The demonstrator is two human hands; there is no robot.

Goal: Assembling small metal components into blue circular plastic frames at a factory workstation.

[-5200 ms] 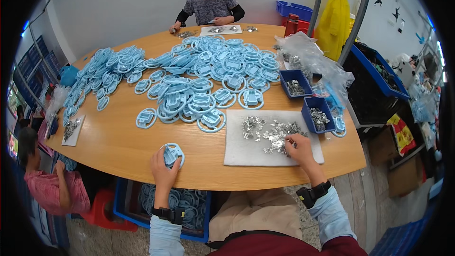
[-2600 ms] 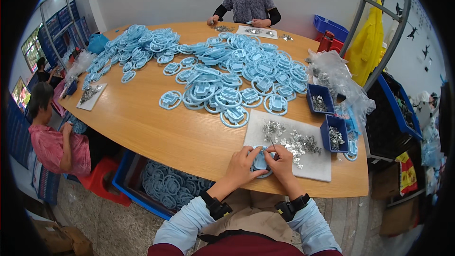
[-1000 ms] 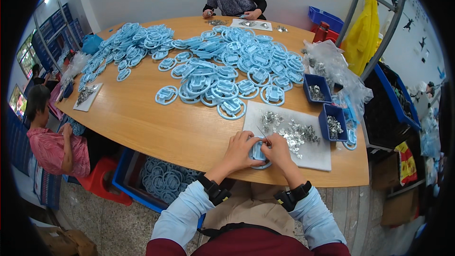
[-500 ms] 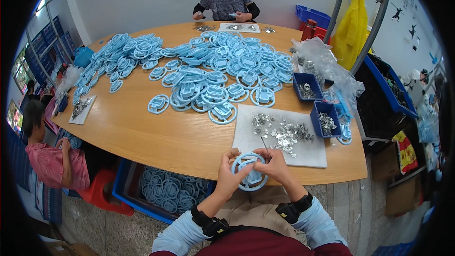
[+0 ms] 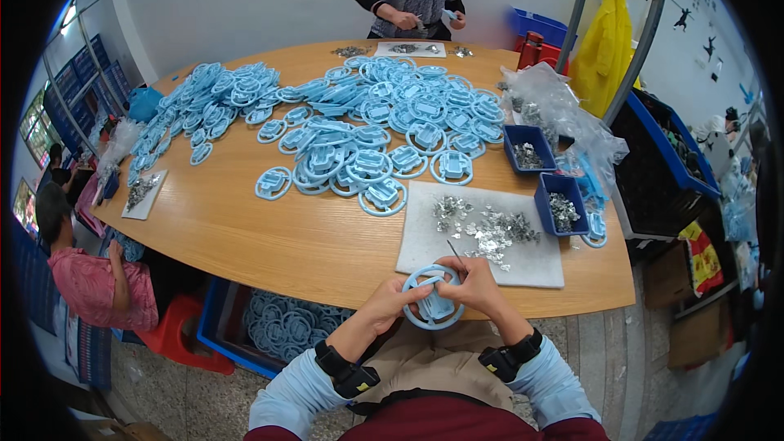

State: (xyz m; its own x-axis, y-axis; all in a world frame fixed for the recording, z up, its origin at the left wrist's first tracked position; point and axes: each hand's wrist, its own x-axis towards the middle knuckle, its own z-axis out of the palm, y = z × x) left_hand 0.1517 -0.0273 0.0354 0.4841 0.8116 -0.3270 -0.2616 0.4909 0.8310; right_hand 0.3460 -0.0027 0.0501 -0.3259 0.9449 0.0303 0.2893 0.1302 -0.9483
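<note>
In the head view, a light-blue, wheel-shaped plastic part [image 5: 437, 308] is held at the near edge of a brown wooden table [image 5: 220, 204]; whether the table is touched by it cannot be told. Its left rim is gripped by the left hand [image 5: 388, 302], thumb pressed on top, other fingers largely hidden; steadying is judged to be the reason. A thin, dark, rod-like tool [image 5: 454, 251] is pinched between thumb and fingers of the right hand [image 5: 474, 283], at the part's far right rim; the tool's upper end is left projecting.

Beyond, small shiny silver metal pieces [image 5: 492, 241] are spread on a white rectangular mat [image 5: 425, 200], presumably for easy picking. The mat's far right corner is occupied by a dark-blue plastic bin [image 5: 549, 212]. Farther right, a second dark-blue bin [image 5: 514, 159] is crowded by a clear plastic bag [image 5: 572, 106]. The far left reach is obstructed by a heap of light-blue parts [image 5: 327, 147].
</note>
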